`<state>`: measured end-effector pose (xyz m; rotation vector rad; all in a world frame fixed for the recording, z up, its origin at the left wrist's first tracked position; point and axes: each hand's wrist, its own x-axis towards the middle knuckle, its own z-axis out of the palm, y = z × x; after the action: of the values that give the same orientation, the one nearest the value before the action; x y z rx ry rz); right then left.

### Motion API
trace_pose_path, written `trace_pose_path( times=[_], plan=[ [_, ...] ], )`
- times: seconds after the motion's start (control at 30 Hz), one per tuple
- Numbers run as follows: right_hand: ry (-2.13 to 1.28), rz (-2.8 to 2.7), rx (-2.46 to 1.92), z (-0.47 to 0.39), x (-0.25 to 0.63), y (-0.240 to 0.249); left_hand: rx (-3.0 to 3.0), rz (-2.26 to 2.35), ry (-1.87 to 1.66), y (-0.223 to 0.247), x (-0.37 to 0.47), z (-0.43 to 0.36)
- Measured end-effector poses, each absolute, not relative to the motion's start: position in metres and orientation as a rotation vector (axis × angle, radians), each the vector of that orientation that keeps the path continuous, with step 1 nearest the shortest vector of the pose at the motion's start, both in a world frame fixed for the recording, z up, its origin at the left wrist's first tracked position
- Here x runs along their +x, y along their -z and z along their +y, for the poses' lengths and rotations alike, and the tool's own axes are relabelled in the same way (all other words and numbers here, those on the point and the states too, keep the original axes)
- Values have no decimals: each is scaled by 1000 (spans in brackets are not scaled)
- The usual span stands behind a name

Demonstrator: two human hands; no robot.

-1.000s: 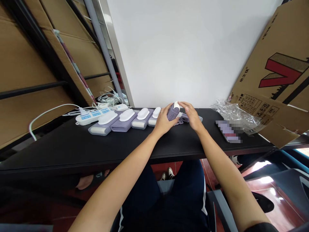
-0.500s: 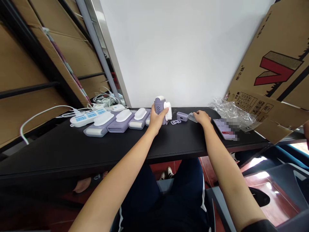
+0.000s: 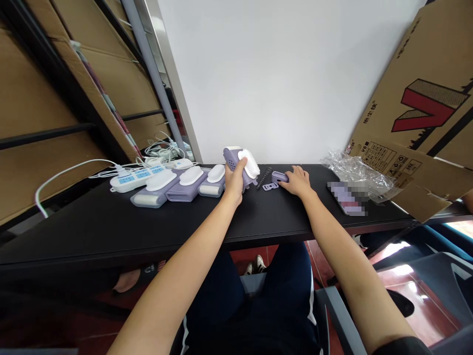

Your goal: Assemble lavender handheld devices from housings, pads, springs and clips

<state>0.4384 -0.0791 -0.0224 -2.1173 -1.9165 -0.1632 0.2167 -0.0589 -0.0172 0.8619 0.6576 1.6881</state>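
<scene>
My left hand [image 3: 235, 182] is closed around a purple and white handheld device [image 3: 233, 160], raised above the table and tilted. The device has a purple side dotted with small holes and a white ribbed part facing right. Small prongs show at its lower end. My right hand [image 3: 298, 181] rests low over the table, thumb and fingers on the right end of a small hollow purple case [image 3: 278, 176]. Between the hands lie a dark coil spring [image 3: 263, 178] and a flat purple plate with cutouts [image 3: 270, 186]. The clear cover is hidden from view.
Several purple units with white oval tops [image 3: 191, 175] line the table's left side, beside a white power strip [image 3: 138, 178] and tangled cables. To the right are a phone [image 3: 345, 198], crumpled clear plastic [image 3: 356, 172] and a large cardboard box [image 3: 414, 108]. A white wall stands behind.
My left hand has tilted the device and shifted it slightly left, baring the spring. My right hand has moved left from the clear cover to the small purple case.
</scene>
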Motion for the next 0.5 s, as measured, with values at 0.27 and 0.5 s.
trace_pose_path(
  times=[0.27, 0.5],
  plan=[
    [0, -1486, -1693, -77, 446, 14, 837, 630, -1711, 13, 218, -62],
    [-262, -1333, -1316, -70, 444, 18, 597, 477, -1517, 5, 214, -65]
  ],
)
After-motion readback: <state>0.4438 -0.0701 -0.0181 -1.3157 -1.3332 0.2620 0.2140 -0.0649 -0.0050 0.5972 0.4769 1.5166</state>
